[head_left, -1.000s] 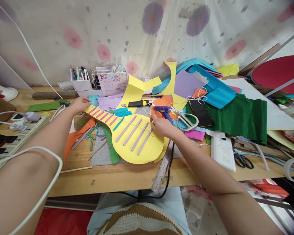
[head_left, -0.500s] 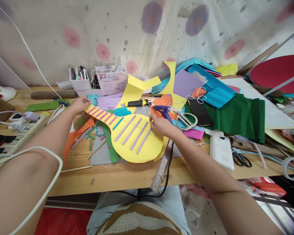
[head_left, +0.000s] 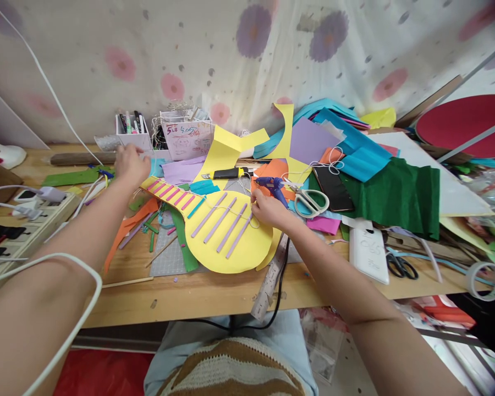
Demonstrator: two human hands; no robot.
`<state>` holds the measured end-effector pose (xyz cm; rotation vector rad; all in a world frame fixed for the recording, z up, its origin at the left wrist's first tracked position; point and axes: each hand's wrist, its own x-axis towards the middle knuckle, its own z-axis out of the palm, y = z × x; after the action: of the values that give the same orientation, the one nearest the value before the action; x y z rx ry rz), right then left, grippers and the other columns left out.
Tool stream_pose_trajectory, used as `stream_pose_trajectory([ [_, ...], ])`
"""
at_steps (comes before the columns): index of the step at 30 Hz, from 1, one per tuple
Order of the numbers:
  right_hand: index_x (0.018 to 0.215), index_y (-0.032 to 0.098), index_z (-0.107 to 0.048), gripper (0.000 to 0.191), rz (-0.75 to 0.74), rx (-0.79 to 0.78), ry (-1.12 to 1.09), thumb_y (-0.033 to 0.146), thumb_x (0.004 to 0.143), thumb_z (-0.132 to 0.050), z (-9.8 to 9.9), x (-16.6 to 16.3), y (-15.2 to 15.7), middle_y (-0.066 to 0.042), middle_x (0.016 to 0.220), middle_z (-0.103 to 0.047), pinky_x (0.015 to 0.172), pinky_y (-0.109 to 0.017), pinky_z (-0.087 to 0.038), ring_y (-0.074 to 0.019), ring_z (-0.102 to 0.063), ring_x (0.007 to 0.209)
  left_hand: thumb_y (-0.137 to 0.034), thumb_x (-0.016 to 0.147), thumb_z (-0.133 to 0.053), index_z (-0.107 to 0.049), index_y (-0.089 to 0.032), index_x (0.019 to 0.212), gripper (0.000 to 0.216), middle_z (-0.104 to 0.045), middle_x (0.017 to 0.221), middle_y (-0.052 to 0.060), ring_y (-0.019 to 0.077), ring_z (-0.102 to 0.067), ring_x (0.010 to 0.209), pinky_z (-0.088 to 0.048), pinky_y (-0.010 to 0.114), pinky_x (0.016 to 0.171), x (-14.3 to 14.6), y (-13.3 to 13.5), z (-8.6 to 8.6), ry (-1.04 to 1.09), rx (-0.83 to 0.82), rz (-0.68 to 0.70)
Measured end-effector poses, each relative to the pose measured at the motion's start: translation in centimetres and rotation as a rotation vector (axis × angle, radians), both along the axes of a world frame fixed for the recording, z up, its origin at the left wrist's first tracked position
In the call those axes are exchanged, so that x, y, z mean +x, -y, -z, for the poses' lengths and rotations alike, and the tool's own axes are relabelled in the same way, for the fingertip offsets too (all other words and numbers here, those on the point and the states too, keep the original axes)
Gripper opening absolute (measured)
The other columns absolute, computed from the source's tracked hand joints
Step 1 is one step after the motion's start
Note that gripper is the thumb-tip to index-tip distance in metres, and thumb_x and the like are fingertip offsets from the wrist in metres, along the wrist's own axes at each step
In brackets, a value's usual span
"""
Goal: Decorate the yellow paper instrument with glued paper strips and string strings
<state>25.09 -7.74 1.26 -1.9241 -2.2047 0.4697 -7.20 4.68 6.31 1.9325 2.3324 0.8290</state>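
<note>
A yellow paper lute shape [head_left: 231, 258] lies tilted on the worktable, its rounded body towards me and its neck pointing to the upper left. Pink strips cross the neck, a teal strip lies where the neck widens, and several lilac strips [head_left: 232, 227] lie on the body. Across the body runs a thin white string [head_left: 220, 207]. My right hand [head_left: 268, 210] is pinched on the string at the body's right edge. Above the neck's far end is my left hand [head_left: 132, 165], its fingers curled; whatever they pinch is too small to make out.
Behind my right hand lie a blue glue gun [head_left: 274, 186], white-handled scissors [head_left: 311, 202] and a phone [head_left: 333, 187]. A yellow-black cutter [head_left: 226, 174] lies beyond the lute. A metal ruler [head_left: 268, 286] sticks out over the front edge. At left is a power strip [head_left: 51, 220].
My left hand has lifted from the end of the neck and moved slightly up and back. My right hand stays at the body's edge. The string across the body looks slightly slacker.
</note>
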Motion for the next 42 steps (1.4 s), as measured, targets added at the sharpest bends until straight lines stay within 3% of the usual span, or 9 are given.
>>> stream_pose_trajectory([
  [2, 0.1, 0.018, -0.047, 0.023, 0.014, 0.001, -0.062, 0.018, 0.079, -0.036, -0.3, 0.1, 0.0, -0.008, 0.081, -0.063, 0.059, -0.029, -0.035, -0.0218, -0.058, 0.071, -0.025, 0.083, -0.05, -0.058, -0.01, 0.101, 0.025, -0.054, 0.108, 0.011, 0.02, -0.048, 0.093, -0.036, 0.036, 0.09, 2.6, 1.5, -1.0, 0.032, 0.091, 0.111],
  [4, 0.096, 0.019, -0.046, 0.02, 0.042, 0.006, -0.141, 0.018, 0.077, -0.038, -0.7, 0.1, 0.1, -0.005, 0.077, -0.061, 0.058, -0.027, -0.034, -0.0202, -0.056, 0.069, -0.029, 0.083, -0.049, -0.061, -0.013, 0.087, 0.021, -0.058, 0.089, 0.007, 0.0172, -0.05, 0.08, -0.039, 0.03, 0.078, 5.6, 3.5, -1.5, 0.078, 0.08, 0.258],
  [7, 0.089, 0.02, -0.044, 0.015, 0.096, 0.037, -0.258, 0.019, 0.075, -0.041, -1.1, 0.0, 0.2, 0.0, 0.067, -0.057, 0.057, -0.026, -0.033, -0.0168, -0.052, 0.062, -0.035, 0.08, -0.05, -0.06, -0.016, 0.068, 0.024, -0.055, 0.065, 0.002, 0.0151, -0.049, 0.063, -0.035, 0.027, 0.061, 9.9, 7.7, -1.1, 0.125, -0.149, 0.549],
  [10, 0.086, 0.021, -0.042, 0.012, 0.124, 0.084, -0.359, 0.02, 0.074, -0.042, -1.2, -0.1, 0.4, 0.005, 0.057, -0.049, 0.054, -0.024, -0.03, -0.0139, -0.047, 0.053, -0.043, 0.079, -0.05, -0.057, -0.019, 0.061, 0.031, -0.055, 0.058, 0.002, 0.0158, -0.049, 0.057, -0.031, 0.027, 0.054, 12.9, 11.9, 0.4, 0.12, -0.346, 0.742],
  [15, 0.081, 0.023, -0.039, 0.01, 0.17, 0.119, -0.498, 0.023, 0.073, -0.044, -0.9, -0.1, 0.7, 0.008, 0.051, -0.04, 0.049, -0.023, -0.027, -0.0115, -0.041, 0.047, -0.043, 0.078, -0.054, -0.063, -0.021, 0.071, 0.025, -0.065, 0.078, 0.005, 0.0207, -0.057, 0.07, -0.033, 0.029, 0.057, 14.8, 15.0, 2.9, 0.135, -0.334, 0.723],
  [20, 0.079, 0.023, -0.038, 0.012, 0.231, 0.119, -0.661, 0.026, 0.075, -0.048, -0.5, -0.4, 0.6, 0.009, 0.05, -0.036, 0.047, -0.022, -0.025, -0.0095, -0.035, 0.045, -0.043, 0.08, -0.049, -0.063, -0.022, 0.071, 0.028, -0.064, 0.07, 0.003, 0.0192, -0.056, 0.062, -0.033, 0.029, 0.054, 14.9, 14.7, 3.9, 0.272, -0.356, 0.763],
  [26, 0.086, 0.021, -0.038, 0.035, 0.099, 0.012, -0.935, 0.049, 0.075, -0.057, -0.1, -0.5, 1.5, 0.005, 0.065, -0.053, 0.047, -0.021, -0.032, -0.0074, -0.043, 0.05, -0.043, 0.079, -0.052, -0.062, -0.02, 0.073, 0.026, -0.066, 0.074, 0.004, 0.0195, -0.059, 0.067, -0.038, 0.028, 0.057, 14.5, 14.7, 4.8, 0.557, -0.308, 0.668],
  [32, 0.087, 0.02, -0.042, 0.038, -0.132, -0.23, -0.978, 0.049, 0.072, -0.062, 0.0, -0.5, 2.3, 0.003, 0.07, -0.058, 0.044, -0.019, -0.034, -0.0061, -0.046, 0.049, -0.045, 0.077, -0.055, -0.06, -0.02, 0.074, 0.026, -0.06, 0.064, 0.002, 0.0158, -0.056, 0.056, -0.04, 0.027, 0.053, 14.0, 14.5, 5.6, 0.8, -0.319, 0.652],
  [42, 0.077, 0.018, -0.052, 0.029, -0.136, -0.098, -0.846, 0.046, 0.078, -0.055, 0.2, -0.7, 2.2, 0.004, 0.062, -0.049, 0.049, -0.021, -0.032, -0.0077, -0.042, 0.053, -0.038, 0.073, -0.061, -0.058, -0.019, 0.069, 0.021, -0.055, 0.057, 0.0, 0.0125, -0.051, 0.049, -0.043, 0.026, 0.048, 14.4, 14.7, 5.0, 1.037, -0.422, 0.591],
])
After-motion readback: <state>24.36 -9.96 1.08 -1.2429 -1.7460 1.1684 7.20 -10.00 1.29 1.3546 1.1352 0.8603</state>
